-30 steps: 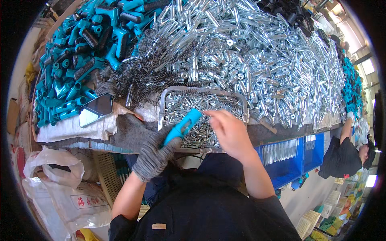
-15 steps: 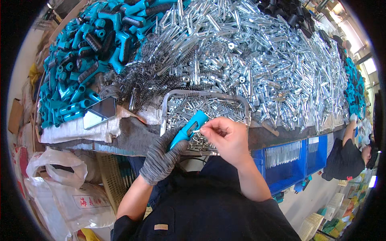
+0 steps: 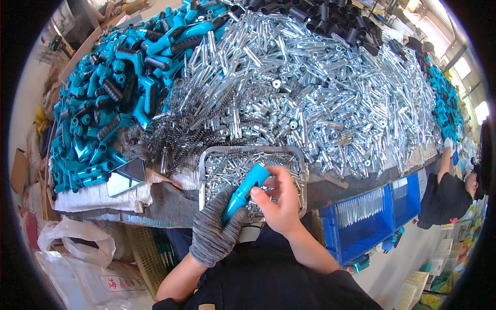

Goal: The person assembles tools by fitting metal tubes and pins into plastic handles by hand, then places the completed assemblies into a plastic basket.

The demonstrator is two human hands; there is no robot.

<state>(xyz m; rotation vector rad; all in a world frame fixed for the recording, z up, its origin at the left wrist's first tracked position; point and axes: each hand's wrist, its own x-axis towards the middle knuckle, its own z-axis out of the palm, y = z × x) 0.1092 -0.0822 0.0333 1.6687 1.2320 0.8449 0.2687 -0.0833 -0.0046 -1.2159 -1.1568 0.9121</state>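
Note:
My left hand (image 3: 217,227), in a grey knitted glove, is wrapped round the lower part of a teal plastic tube-shaped housing (image 3: 246,190). The housing tilts with its upper end to the right, and an opening shows in its side. My bare right hand (image 3: 281,204) is closed at that upper end, thumb beside the opening and forefinger along the far side. Whether a small part sits between these fingers is hidden. Right beneath the hands is a grey-rimmed tray (image 3: 202,178) of small metal pins.
Teal housings (image 3: 111,88) heap up at the left, dark springs (image 3: 181,126) beside them, shiny metal parts (image 3: 320,88) across the middle and right. A phone (image 3: 126,178) lies at the left edge. Blue bins (image 3: 356,243) hang lower right. Another person (image 3: 447,199) works at far right.
The small metal pin seen in my right fingers is out of sight. The housing has turned, and my right fingers have closed onto its upper end. The view has shifted, so the table appears lower.

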